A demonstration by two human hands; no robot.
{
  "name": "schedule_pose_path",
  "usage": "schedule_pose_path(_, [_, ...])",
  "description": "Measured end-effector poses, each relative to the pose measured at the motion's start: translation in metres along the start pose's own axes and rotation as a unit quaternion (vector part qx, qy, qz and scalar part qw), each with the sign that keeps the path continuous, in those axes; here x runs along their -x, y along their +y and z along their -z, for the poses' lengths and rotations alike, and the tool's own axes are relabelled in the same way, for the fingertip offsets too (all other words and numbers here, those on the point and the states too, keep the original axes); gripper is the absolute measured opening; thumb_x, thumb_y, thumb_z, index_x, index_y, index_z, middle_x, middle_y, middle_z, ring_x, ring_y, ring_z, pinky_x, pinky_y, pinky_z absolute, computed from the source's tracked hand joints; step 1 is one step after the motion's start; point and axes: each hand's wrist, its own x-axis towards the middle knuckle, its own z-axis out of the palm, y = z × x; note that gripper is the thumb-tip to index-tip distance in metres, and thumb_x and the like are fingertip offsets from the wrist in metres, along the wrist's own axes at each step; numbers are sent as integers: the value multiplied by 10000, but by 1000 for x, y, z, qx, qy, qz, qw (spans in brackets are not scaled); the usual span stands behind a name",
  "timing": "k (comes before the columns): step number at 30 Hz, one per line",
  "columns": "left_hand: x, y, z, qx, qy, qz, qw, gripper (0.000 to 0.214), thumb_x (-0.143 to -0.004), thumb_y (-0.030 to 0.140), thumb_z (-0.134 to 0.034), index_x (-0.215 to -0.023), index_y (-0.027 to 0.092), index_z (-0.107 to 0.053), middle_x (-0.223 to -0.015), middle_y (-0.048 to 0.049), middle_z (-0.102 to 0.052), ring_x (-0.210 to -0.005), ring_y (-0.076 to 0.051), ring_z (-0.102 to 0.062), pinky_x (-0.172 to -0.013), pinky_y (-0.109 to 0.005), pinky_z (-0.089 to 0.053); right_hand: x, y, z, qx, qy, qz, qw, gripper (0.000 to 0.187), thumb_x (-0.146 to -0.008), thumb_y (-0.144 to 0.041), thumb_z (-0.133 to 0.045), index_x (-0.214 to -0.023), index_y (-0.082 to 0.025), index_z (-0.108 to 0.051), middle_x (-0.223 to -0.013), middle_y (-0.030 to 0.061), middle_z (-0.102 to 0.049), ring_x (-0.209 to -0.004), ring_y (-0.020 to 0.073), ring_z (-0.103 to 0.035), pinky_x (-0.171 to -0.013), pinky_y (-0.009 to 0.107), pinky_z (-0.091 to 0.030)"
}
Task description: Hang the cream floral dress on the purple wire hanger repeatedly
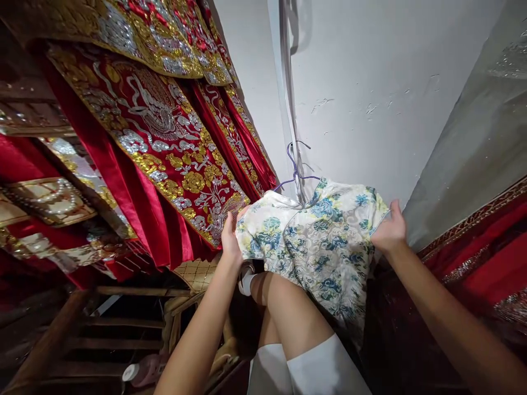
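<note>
A cream dress with blue and yellow flowers (325,241) hangs on a purple hanger (293,164) in front of a white wall. My left hand (230,236) grips the dress at its left shoulder, fingers closed on the cloth. At the dress's right shoulder, my right hand (390,230) pinches the edge of the fabric. The dress drapes down over my raised knee (284,296).
Red garments with gold and silver embroidery (164,131) hang at the left. More red embroidered cloth (486,258) lies at the right, under a grey sheet (486,131). A wooden chair (123,323) and a pink bottle (144,370) stand below.
</note>
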Motion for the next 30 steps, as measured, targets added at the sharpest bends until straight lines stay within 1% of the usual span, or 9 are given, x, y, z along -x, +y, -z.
schedule_pose_path(4, [-6, 39, -4, -76, -10, -46, 996, 545, -804, 581, -691, -1148, 160, -724, -1032, -98, -756, -960, -269, -686, -830, -350, -525, -40, -41, -4, -21, 19, 69, 997, 528, -819, -643, -533, -1156, -267, -686, -1098, 103, -755, -1090, 352, -689, -859, 516, -556])
schedule_pose_path(9, [-18, 64, -14, -344, 3, -170, 924, 401, -850, 553, -646, -853, 160, -726, -802, -49, -698, -758, -191, -592, -692, -280, -428, -26, -86, -56, -48, -34, 115, 992, 527, -855, -645, -508, -1171, -259, -676, -1082, 95, -743, -1091, 322, -685, -837, 480, -575])
schedule_pose_path(12, [-21, 49, -17, -399, 96, -201, 889, 423, -864, 560, -631, -668, 186, -605, -610, 8, -555, -596, -148, -464, -605, -280, -348, 18, -95, -84, -30, -202, 83, 975, 595, -763, -715, -623, -1067, -219, -748, -973, 107, -751, -1037, 334, -701, -788, 455, -587])
schedule_pose_path(14, [-20, 34, -18, -314, 143, -204, 916, 532, -919, 635, -503, -612, 202, -539, -578, 7, -504, -567, -148, -444, -587, -286, -348, 46, -97, -92, 54, -407, 69, 909, 534, -735, -660, -715, -1009, -207, -783, -955, 101, -761, -989, 324, -716, -818, 439, -584])
schedule_pose_path(16, [-18, 23, -21, -168, 167, -205, 950, 637, -945, 711, -349, -595, 208, -522, -568, -1, -481, -549, -145, -448, -571, -281, -366, 62, -93, -95, 166, -509, 102, 838, 426, -786, -527, -750, -1082, -223, -779, -1061, 92, -763, -1034, 302, -707, -929, 432, -551])
schedule_pose_path(20, [-9, 22, -45, 108, 92, -141, 980, 690, -956, 700, -262, -552, 194, -503, -528, 0, -447, -459, -111, -393, -488, -242, -346, 56, -58, -107, 371, -353, 286, 810, 785, -804, -316, -754, -1521, -235, -445, -1533, 136, -485, -1404, 328, -452, -1169, 511, -346])
schedule_pose_path(22, [-2, 27, -63, 191, 16, -68, 979, 611, -967, 620, -340, -590, 182, -539, -540, -2, -480, -446, -101, -397, -479, -226, -367, 48, -32, -115, 453, -281, 364, 764, 1000, -765, -271, -747, -1614, -208, -222, -1622, 166, -327, -1487, 368, -297, -1209, 590, -219])
schedule_pose_path(24, [6, 30, -79, 228, -43, -13, 973, 466, -945, 537, -478, -701, 166, -620, -626, -18, -580, -511, -105, -498, -549, -224, -452, 44, -11, -119, 495, -237, 411, 727, 1063, -749, -217, -704, -1633, -185, -114, -1578, 190, -375, -1444, 388, -344, -1180, 610, -238])
schedule_pose_path(30, [23, 5, -70, 205, -77, 45, 975, 325, -804, 403, -737, -1068, 218, -702, -1147, -84, -735, -1125, -267, -672, -1005, -421, -510, 28, -11, -72, 548, -60, 361, 752, 980, -648, -217, -699, -1567, -246, -360, -1189, 138, -595, -1048, 375, -562, -866, 492, -466])
